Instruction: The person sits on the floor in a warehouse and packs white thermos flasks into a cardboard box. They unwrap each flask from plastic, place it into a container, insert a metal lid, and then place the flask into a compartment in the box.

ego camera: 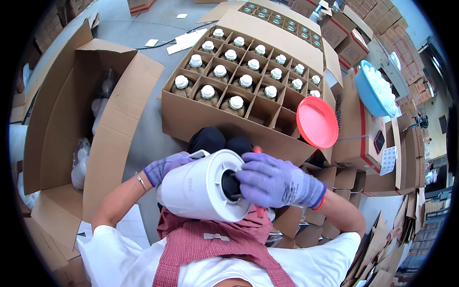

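Note:
My left hand (172, 165), in a purple-grey work glove, grips the handle side of a white plastic jug-like vessel (193, 190) that lies tilted over my lap. At its round ribbed end, which has a dark opening, is my gloved right hand (269, 179). The fingers of that hand are blurred at the opening, with red tool-like parts showing above and below them; its exact grip is hidden. Beyond my knees stands a divided cardboard carton (229, 120) holding several glass bottles (236, 104) with white caps. A red round plastic lid or tray (317, 122) rests on its right front corner.
An open carton (111, 136) with plastic-wrapped white items stands on the left. On the right, a blue basin (373, 91) of translucent white pieces sits on a carton, near a phone (378, 142). Another bottle carton (276, 21) stands behind; cardboard dividers (312, 233) lie at lower right.

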The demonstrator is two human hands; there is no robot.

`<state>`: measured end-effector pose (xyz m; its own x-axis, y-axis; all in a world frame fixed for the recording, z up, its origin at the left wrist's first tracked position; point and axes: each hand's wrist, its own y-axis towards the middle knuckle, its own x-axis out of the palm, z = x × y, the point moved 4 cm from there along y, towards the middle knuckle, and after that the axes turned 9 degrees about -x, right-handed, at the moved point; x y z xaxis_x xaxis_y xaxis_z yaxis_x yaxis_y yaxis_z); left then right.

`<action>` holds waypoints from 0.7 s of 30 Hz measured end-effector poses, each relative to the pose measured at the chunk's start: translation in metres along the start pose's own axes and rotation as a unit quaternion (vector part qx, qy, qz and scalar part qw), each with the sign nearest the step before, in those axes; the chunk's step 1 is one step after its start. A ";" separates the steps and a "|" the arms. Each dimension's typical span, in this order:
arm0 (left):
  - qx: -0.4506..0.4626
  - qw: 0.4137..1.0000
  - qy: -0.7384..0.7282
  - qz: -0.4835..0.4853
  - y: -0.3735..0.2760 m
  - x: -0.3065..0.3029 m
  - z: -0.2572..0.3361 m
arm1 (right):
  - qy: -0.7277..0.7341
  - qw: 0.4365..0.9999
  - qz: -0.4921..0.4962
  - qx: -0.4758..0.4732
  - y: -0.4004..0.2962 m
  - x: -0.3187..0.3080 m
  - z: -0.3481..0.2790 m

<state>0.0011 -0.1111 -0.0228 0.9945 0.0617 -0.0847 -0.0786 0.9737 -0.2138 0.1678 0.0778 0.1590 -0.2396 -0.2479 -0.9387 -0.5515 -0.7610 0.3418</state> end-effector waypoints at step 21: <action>0.068 0.812 -0.439 0.379 0.012 0.060 0.028 | -0.154 0.761 0.088 0.624 -0.286 0.034 0.167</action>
<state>0.0618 -0.0892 -0.0033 0.3343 0.7294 0.5968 -0.7424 0.5939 -0.3100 0.1842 0.3868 0.0364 -0.4676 0.0174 -0.8838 -0.7731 0.4768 0.4184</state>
